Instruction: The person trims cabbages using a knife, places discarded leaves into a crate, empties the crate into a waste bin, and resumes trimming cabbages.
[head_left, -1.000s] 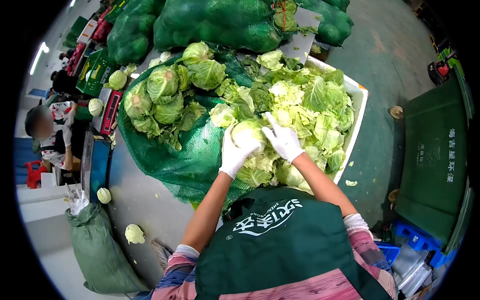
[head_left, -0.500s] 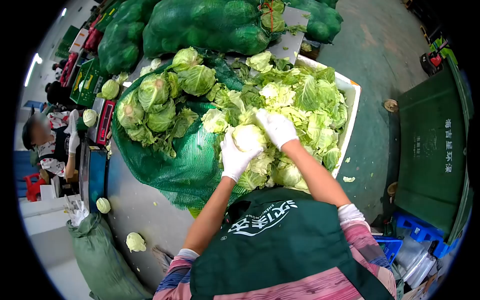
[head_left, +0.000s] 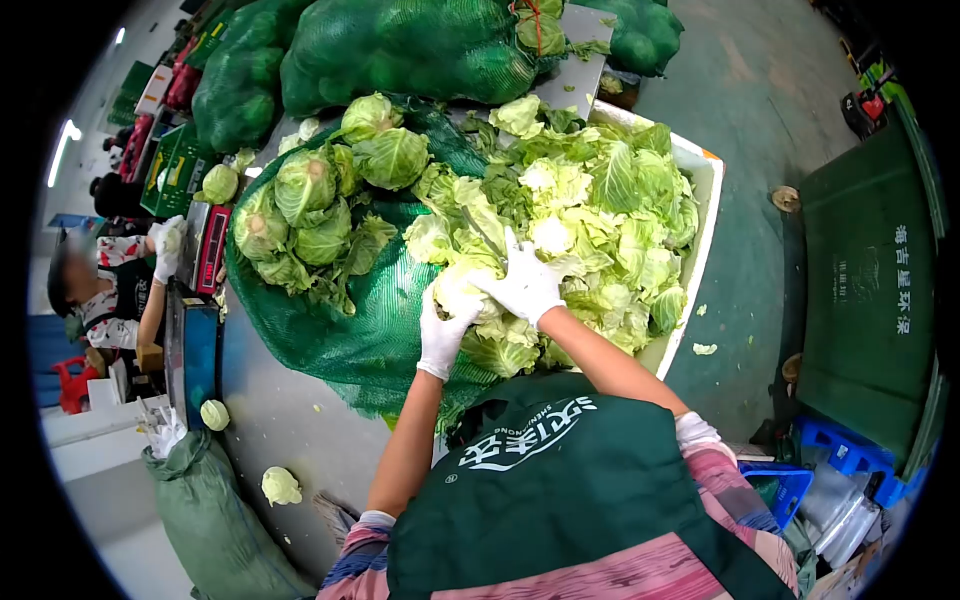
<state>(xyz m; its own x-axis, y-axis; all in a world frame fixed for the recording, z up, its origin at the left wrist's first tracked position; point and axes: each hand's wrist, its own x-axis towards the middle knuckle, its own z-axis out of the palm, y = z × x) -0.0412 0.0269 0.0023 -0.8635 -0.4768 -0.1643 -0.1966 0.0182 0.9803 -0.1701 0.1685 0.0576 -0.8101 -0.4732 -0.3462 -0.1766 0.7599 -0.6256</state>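
**A round cabbage between your hands, above loose leaves**

Your gloved left hand (head_left: 447,325) is cupped round the left side of a pale cabbage (head_left: 460,287); your right hand (head_left: 522,285) is spread wide, some fingers touching its right side. The cabbage sits between the green netting (head_left: 385,290) and the leaf heap (head_left: 600,240) in the white box (head_left: 709,190).

With the right fingers spread, most of the hold seems to rest on your left, so the head could roll out if that hand slackens. Smooth gloves on damp-looking leaves could slip too, and an outer leaf might tear away under a pull. Your cuffs or fingers could snag the mesh. A thin dark strip (head_left: 481,229) lies just beyond your fingers; whether it has an edge, I cannot tell.

On the right, the box's rim stands between you and the floor (head_left: 745,260); leaves piled close to it could spill over. More room shows at the near left, on the grey bench (head_left: 320,430), though a loose cabbage head (head_left: 281,486) near its edge could be knocked off.
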